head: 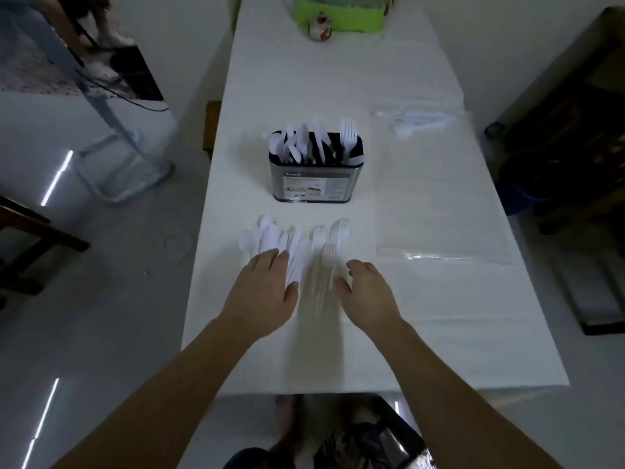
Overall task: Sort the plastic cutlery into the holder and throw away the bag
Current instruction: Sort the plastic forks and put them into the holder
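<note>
White table (439,333) carries a cutlery holder (316,177), before it loose cutlery (297,242) under the flat left hand (265,289), right hand (368,292) relaxed, empty, alongside.

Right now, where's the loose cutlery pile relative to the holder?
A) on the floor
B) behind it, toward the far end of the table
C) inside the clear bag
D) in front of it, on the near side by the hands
D: the loose cutlery pile lies on the table nearer the person than the holder, between the left hand and right hand.
</note>
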Demonstrator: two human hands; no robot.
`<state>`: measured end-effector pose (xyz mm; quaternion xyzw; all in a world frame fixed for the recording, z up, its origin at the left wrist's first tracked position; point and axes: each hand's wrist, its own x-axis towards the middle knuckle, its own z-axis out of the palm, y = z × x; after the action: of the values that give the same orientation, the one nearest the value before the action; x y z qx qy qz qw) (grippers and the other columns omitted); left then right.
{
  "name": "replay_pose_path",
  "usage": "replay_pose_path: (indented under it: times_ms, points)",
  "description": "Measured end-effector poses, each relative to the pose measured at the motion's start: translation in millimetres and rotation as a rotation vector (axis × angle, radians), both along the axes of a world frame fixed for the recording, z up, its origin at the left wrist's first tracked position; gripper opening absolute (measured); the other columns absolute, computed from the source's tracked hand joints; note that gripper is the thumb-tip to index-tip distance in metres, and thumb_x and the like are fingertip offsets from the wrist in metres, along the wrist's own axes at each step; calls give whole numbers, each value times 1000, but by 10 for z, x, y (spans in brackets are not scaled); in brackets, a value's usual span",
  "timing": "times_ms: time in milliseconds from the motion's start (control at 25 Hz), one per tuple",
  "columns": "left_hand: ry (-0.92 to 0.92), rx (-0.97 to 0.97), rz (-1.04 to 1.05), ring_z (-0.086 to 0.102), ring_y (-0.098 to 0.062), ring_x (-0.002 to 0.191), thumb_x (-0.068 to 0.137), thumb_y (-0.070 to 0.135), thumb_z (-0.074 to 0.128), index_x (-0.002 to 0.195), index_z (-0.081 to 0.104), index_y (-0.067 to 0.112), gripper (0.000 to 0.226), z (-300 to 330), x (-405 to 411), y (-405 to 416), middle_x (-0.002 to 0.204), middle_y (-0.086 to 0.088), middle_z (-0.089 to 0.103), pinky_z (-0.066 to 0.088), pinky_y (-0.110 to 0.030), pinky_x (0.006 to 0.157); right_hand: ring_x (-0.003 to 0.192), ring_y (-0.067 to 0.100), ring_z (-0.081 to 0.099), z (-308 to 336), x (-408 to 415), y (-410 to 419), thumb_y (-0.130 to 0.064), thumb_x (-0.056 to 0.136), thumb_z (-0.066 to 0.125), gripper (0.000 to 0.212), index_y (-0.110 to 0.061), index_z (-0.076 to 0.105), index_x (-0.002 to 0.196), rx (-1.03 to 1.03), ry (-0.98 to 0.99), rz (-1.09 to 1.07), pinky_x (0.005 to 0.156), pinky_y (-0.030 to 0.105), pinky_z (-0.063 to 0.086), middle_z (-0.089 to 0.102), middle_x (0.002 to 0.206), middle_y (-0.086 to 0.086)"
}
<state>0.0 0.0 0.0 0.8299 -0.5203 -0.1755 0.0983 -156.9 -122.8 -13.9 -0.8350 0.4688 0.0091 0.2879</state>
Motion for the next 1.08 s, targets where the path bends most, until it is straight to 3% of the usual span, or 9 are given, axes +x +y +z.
replay_pose_path:
  times_ms: [160,320,560,680,840,960,1080]
  points:
    - [-2,14,17,46,-33,133,96,34,50,143,42,5,55,-283,-18,55,143,-16,49,37,-41,110,91,28,63,-244,164,83,-39,95,57,31,-10,58,106,67,61,-194,79,38,53,61,97,6]
    - [14,-54,37,53,-35,124,93,30,57,135,50,2,51,-413,-35,54,132,-18,57,44,-41,104,86,26,64,-357,311,85,-47,91,59,36,-13,55,101,68,110,-316,68,33,48,62,93,3]
    - [-9,-85,57,57,-35,116,90,29,56,127,55,2,45,-467,13,34,123,-18,60,48,-42,99,88,30,66,-360,427,52,-36,88,57,27,-11,60,100,132,142,-404,74,36,54,66,95,6]
    - [-6,-95,73,58,-36,113,89,26,58,126,56,1,45,-452,30,6,120,-19,61,50,-44,96,83,29,66,-390,409,-2,-37,90,54,27,-11,63,94,168,124,-429,71,35,54,68,88,6]
    - [9,-77,159,59,-28,95,91,25,56,117,62,7,33,-398,9,-17,104,-12,62,54,-38,81,74,24,62,-409,356,-37,-37,94,50,27,-12,59,85,215,80,-442,56,28,42,63,77,2]
    - [240,-137,278,62,-19,84,96,24,53,114,64,12,25,-304,-97,-93,96,-4,66,50,-26,73,70,23,57,-337,310,17,-31,96,47,26,-13,53,77,192,9,-468,52,28,35,57,71,0]
    - [585,-150,425,64,-13,76,97,31,52,97,67,17,21,-267,-180,-286,83,2,68,49,-20,69,70,15,55,-266,271,206,-28,99,48,21,-17,56,83,200,-124,-417,61,26,36,57,73,-6]
